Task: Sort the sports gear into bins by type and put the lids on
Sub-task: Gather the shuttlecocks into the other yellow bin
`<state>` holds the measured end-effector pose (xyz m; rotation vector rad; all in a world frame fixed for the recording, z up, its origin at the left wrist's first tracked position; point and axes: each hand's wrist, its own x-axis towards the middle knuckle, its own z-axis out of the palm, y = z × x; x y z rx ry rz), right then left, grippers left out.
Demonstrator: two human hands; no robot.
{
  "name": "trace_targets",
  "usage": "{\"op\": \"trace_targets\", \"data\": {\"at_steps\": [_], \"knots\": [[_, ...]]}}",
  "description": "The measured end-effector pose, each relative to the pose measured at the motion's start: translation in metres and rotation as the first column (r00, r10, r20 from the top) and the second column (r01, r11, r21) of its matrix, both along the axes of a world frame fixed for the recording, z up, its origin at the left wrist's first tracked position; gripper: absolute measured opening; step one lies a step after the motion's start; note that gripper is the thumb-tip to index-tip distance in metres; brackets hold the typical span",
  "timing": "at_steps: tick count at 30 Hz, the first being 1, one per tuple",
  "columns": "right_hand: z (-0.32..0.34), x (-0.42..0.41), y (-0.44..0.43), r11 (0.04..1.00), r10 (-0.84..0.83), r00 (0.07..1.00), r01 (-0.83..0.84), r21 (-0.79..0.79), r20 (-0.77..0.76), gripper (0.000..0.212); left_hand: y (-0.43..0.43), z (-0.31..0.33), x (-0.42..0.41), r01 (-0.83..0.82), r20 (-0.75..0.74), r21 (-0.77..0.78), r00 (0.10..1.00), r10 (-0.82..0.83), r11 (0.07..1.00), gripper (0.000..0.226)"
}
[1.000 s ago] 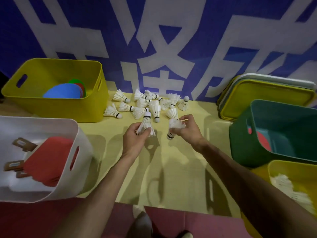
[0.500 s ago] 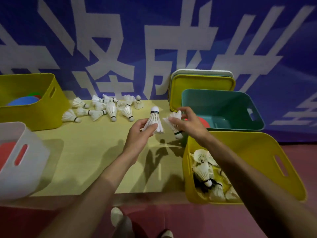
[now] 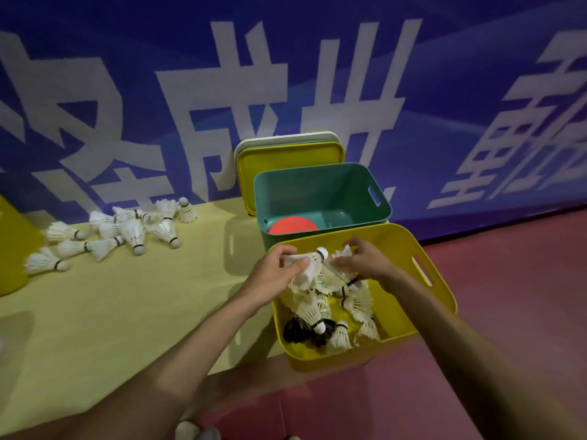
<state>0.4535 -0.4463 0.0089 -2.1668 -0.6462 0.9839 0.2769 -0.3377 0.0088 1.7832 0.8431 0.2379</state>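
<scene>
Both hands, left point(image 3: 273, 274) and right point(image 3: 365, 265), each gripping a shuttlecock point(image 3: 306, 265), have moved over the yellow bin point(image 3: 400, 249).

Both bare forearms come up from the bottom of the frame and meet just right of center. The left hand point(image 3: 275, 270) is curled, fingers point(image 3: 300, 263) pinched closed on a white shuttlecock point(image 3: 309, 260), thumb on top. The right hand point(image 3: 365, 262) sits just beside it, palm down, fingers bent and gripping a white feathered shuttlecock bunch point(image 3: 341, 254). Wrists are close, hands nearly touching.
</scene>
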Motion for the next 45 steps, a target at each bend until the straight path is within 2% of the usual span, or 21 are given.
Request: {"op": "trace_targets", "data": {"at_steps": [3, 6, 9, 12, 17, 21, 25, 35, 42, 45], "knots": [[0.001, 0.006, -0.004, 0.993, 0.039, 0.997, -0.031, -0.116, 0.069, 0.067, -0.002, 0.001, 0.007, 0.067, 0.008, -0.023, 0.998, -0.066, 0.998, 0.043], [0.009, 0.01, 0.004, 0.989, 0.047, 0.991, -0.028, -0.148, 0.124, 0.061, 0.004, 0.006, 0.011, 0.073, 0.025, 0.006, 0.997, -0.073, 0.997, 0.033], [0.016, 0.006, 0.021, 0.995, 0.031, 0.986, -0.016, -0.097, 0.161, 0.046, 0.018, 0.011, 0.011, 0.03, 0.071, 0.029, 0.997, -0.032, 0.999, 0.022], [0.024, -0.007, 0.047, 0.999, 0.038, 0.98, -0.042, 0.018, 0.193, 0.032, 0.039, 0.016, 0.004, -0.031, 0.119, 0.036, 0.993, 0.026, 0.999, 0.017], [0.032, -0.043, 0.107, 0.984, 0.079, 0.979, -0.107, 0.144, 0.188, 0.025, 0.091, 0.012, -0.025, -0.151, 0.16, 0.008, 0.976, 0.148, 0.988, 0.017], [0.033, -0.079, 0.166, 0.973, 0.159, 0.979, -0.177, 0.148, 0.125, 0.022, 0.142, 0.004, -0.062, -0.25, 0.178, -0.03, 0.951, 0.251, 0.968, 0.016], [0.018, -0.123, 0.238, 0.964, 0.24, 0.963, -0.251, 0.088, 0.119, 0.024, 0.202, -0.005, -0.106, -0.36, 0.184, -0.069, 0.912, 0.367, 0.93, 0.016], [-0.031, -0.226, 0.404, 0.921, 0.39, 0.909, -0.387, -0.048, 0.146, 0.028, 0.36, -0.055, -0.237, -0.61, 0.042, -0.081, 0.788, 0.614, 0.788, 0.019], [-0.076, -0.266, 0.47, 0.909, 0.393, 0.916, -0.374, -0.181, 0.083, 0.039, 0.418, -0.097, -0.288, -0.669, -0.075, -0.099, 0.743, 0.665, 0.737, 0.024], [-0.092, -0.278, 0.483, 0.914, 0.371, 0.926, -0.351, -0.201, 0.07, 0.048, 0.431, -0.112, -0.295, -0.644, -0.114, -0.042, 0.763, 0.636, 0.764, 0.025]]}}
